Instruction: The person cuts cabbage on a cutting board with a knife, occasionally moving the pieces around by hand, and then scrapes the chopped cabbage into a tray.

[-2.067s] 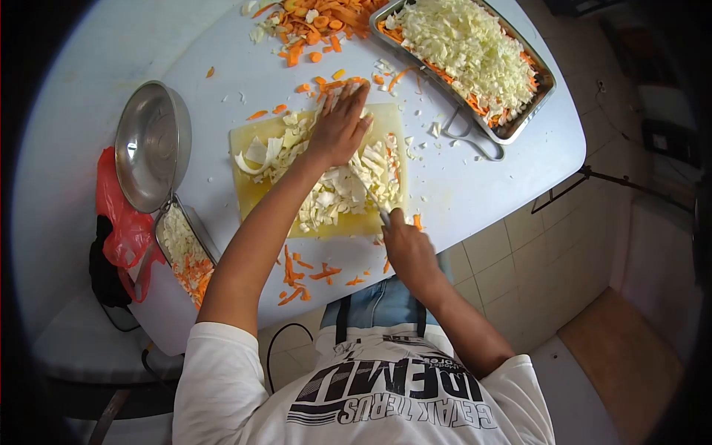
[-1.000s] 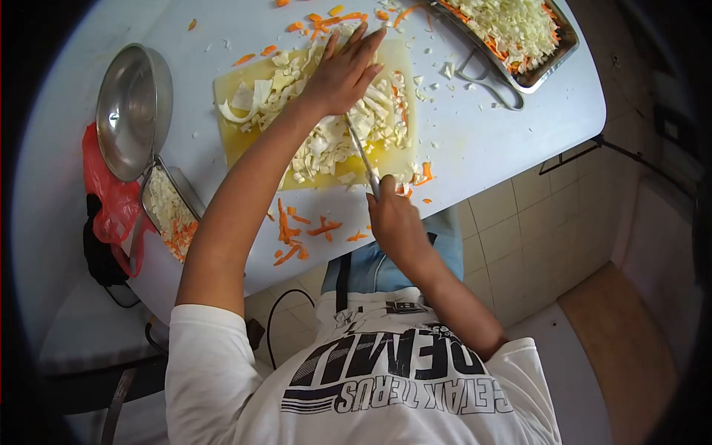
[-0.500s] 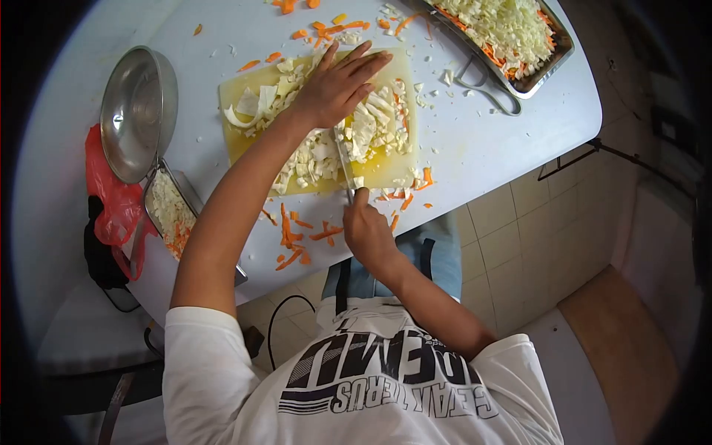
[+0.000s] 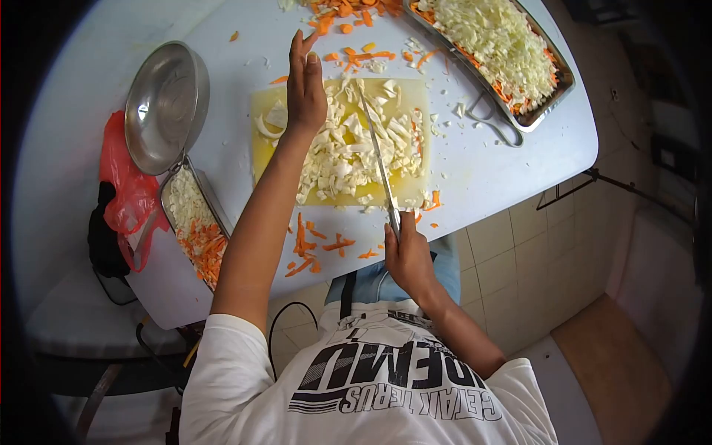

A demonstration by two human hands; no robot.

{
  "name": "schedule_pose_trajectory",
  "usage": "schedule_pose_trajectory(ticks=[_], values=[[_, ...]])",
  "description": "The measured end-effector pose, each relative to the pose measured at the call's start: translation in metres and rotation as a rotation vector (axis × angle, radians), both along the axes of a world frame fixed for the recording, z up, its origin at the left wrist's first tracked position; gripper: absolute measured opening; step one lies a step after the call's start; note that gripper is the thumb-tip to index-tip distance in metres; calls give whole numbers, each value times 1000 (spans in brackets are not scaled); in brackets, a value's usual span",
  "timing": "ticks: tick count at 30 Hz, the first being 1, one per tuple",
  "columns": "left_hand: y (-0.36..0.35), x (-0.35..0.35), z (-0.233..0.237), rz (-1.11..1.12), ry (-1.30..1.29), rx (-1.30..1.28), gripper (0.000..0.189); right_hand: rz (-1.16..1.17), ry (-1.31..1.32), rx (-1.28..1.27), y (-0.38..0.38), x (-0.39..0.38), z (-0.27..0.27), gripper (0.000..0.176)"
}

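Note:
My right hand [image 4: 409,254] is wrapped round the handle of a knife [image 4: 380,159]. The long blade points away from me across chopped cabbage [image 4: 330,163] on a yellowish cutting board [image 4: 265,159]. Over the board's far left part my left hand [image 4: 306,93] is raised, turned edge-on with its fingers stretched out and nothing in it. A curved cabbage piece [image 4: 271,127] lies at the left of the board. Carrot strips [image 4: 302,237] are scattered on the table along the board's near edge.
At the far right stands a metal tray [image 4: 545,111] heaped with shredded cabbage and carrot. A steel bowl [image 4: 165,111] leans at the left, above another tray [image 4: 215,200] of chopped vegetables and a red plastic bag [image 4: 122,185]. Carrot pieces [image 4: 348,9] lie beyond the board.
My left hand has lifted off the cabbage and swung left, turning edge-on. The knife has shifted right with my right hand, its blade now fully visible. The view has shifted slightly.

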State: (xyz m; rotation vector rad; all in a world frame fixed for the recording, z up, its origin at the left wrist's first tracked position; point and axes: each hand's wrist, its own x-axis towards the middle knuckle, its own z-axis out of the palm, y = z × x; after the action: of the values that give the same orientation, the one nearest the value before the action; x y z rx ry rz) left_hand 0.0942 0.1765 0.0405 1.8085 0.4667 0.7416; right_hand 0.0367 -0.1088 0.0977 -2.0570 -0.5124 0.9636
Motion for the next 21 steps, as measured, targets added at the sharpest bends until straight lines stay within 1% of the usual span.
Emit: schedule_pose_trajectory(ticks=[3,6,8,9,10,11,13,15,16,17,21], values=[[-1,-8,4,28,82,46,56,40,-56,-10,10,2,8,28],[-10,-13,6,62,-8,-32,54,54,-77,-37,16,2,-3,24],[-19,-13,-5,83,41,-19,55,84,-119,-75,11,-5,-45,22],[-22,-11,-19,48,109,104,56,93,-143,-94,9,-7,-58,20],[-26,-9,-28,17,168,230,57,113,-92,-148,13,-3,-55,20],[-35,-10,-36,-9,295,219,58,118,-113,-128,13,-1,-56,20],[-44,-12,-40,-76,440,350,58,118,-149,-97,10,-2,-55,20],[-33,-9,-42,-66,319,230,58,140,-134,-119,9,2,-52,20],[-28,-8,-36,-63,262,167,57,152,-122,-132,9,4,-49,20],[-23,-10,-30,-19,133,88,55,161,-134,-132,8,8,-44,20],[-16,-41,4,90,6,9,58,160,-173,-98,3,20,-7,21]])
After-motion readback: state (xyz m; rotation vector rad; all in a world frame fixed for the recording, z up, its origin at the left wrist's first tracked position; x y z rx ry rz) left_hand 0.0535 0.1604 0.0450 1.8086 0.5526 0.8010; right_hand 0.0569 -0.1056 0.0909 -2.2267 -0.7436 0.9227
